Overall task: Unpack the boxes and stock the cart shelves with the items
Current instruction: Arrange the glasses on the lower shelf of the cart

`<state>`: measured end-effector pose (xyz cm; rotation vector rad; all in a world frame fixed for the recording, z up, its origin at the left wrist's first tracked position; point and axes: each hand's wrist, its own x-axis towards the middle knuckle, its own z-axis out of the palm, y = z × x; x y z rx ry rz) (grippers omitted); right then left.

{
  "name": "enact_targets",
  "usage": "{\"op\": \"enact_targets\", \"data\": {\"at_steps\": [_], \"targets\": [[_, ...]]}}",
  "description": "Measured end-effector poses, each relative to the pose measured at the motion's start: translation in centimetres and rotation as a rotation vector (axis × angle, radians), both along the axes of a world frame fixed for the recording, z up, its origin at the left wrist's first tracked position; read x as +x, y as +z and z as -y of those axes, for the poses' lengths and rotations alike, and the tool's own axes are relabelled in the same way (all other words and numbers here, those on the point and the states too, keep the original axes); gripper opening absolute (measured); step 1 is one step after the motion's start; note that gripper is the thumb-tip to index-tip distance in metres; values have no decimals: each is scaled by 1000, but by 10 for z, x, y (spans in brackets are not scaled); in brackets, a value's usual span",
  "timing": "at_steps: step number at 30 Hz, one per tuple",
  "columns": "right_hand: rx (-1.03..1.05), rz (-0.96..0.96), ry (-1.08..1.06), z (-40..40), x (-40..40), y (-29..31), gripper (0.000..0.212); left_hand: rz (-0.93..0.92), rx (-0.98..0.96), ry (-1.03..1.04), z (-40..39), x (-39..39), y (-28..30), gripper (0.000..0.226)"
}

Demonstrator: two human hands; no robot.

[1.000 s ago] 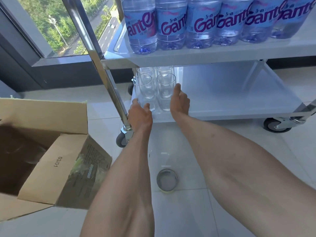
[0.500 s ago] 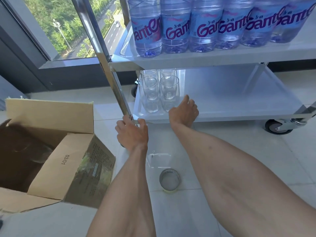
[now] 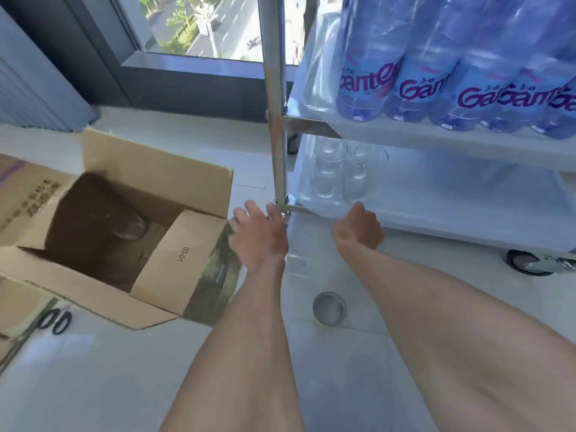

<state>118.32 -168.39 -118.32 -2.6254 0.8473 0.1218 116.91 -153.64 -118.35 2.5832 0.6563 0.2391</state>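
Left hand (image 3: pixel 260 236): empty, fingers loosely spread, between box (image 3: pixel 199 244) and cart post (image 3: pixel 278 120).
Right hand (image 3: pixel 358 227): fingers hidden; grip unclear.
Risk: glasses (image 3: pixel 349 173) near the shelf edge; a knock tips them.

Box (image 3: pixel 199 194) left of cart (image 3: pixel 436 226); glasses (image 3: pixel 349 173) under bottles (image 3: pixel 436 73)

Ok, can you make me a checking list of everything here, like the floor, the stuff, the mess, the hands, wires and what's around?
Surface: pale tiled floor; cart's lower shelf mostly bare.
Job's things: clear glasses grouped at the lower shelf's left end; water bottles on the upper shelf; open cardboard box, something glassy inside.
Clutter: scissors and a round metal floor fitting.
Hands: left hand and right hand hold nothing.
Cables: nothing seen.
Surroundings: window overlooking a street.
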Motion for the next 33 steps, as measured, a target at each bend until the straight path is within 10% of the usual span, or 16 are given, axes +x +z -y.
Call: {"op": "enact_targets", "data": {"at_steps": [7,15,24,33], "targets": [[-89,-122,341,-81,-54,88,57,-230,10,60,-76,-50,90,87],[191,-313,545,-203,-61,200,17,-831,3,31,-183,-62,199,55],[209,-500,454,-263,-11,234,10,-954,15,-43,-261,-40,244,27],[289,-689,563,-311,70,195,12,-918,-383,48,-289,73,201,44]]}}
